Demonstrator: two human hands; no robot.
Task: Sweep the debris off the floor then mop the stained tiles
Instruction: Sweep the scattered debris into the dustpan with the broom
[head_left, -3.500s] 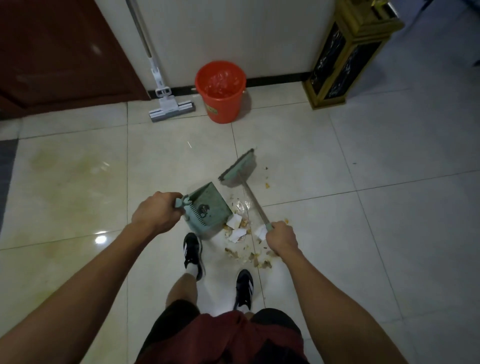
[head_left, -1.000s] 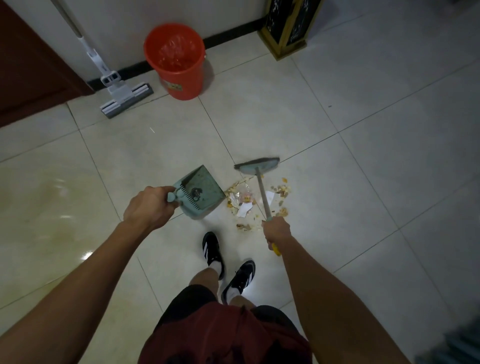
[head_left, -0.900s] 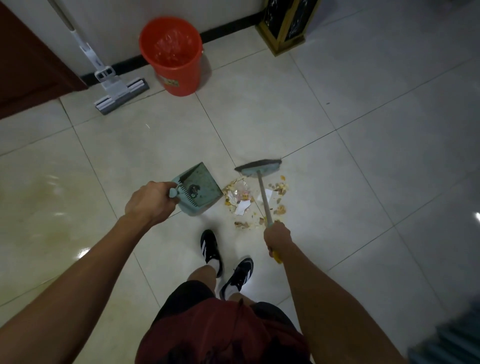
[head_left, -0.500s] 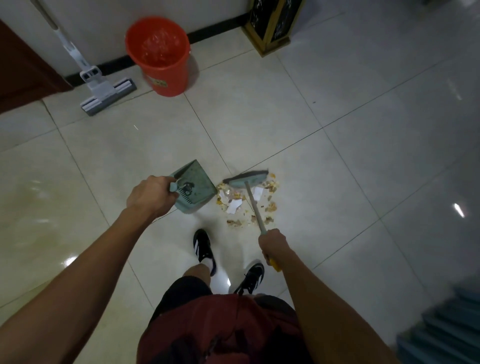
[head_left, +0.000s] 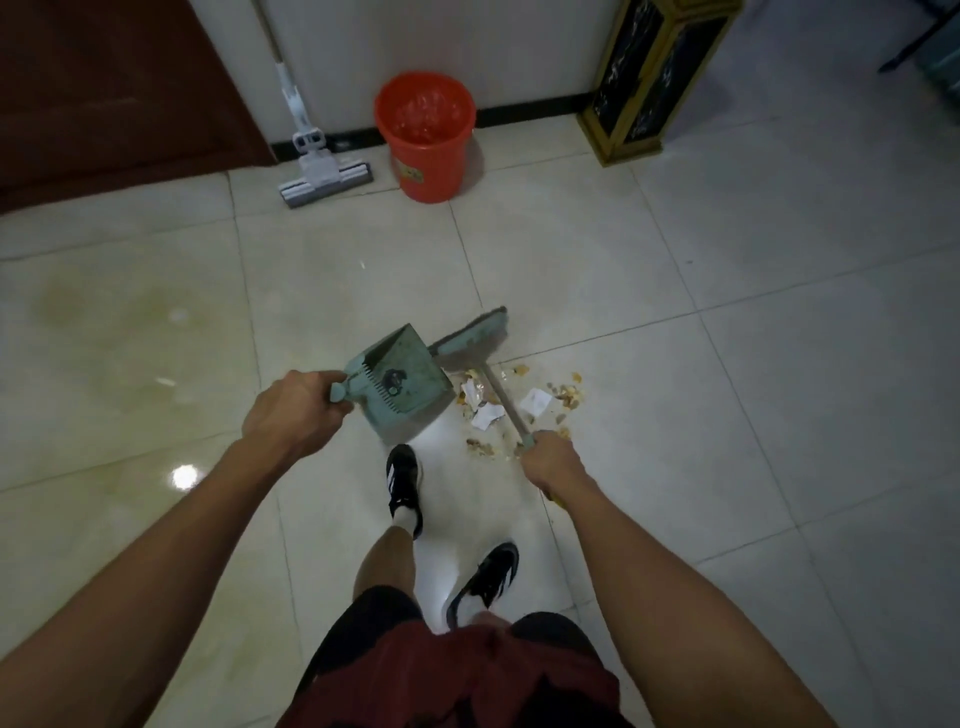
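Right hand (head_left: 550, 462) has its grip around the broom (head_left: 498, 387) handle, which runs far-left to the head beside the dustpan (head_left: 402, 387); left hand (head_left: 293, 410) holds the pan, mouth facing the debris (head_left: 524, 408) to its right

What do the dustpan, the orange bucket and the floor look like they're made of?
The dustpan looks like moulded plastic: dull, scuffed teal, with comb teeth formed into it. The orange bucket seems thin, slightly translucent plastic, its rim glowing lighter. The floor is probably glazed ceramic tile: glossy, mirroring lamp spots, with dark grout lines between squares.
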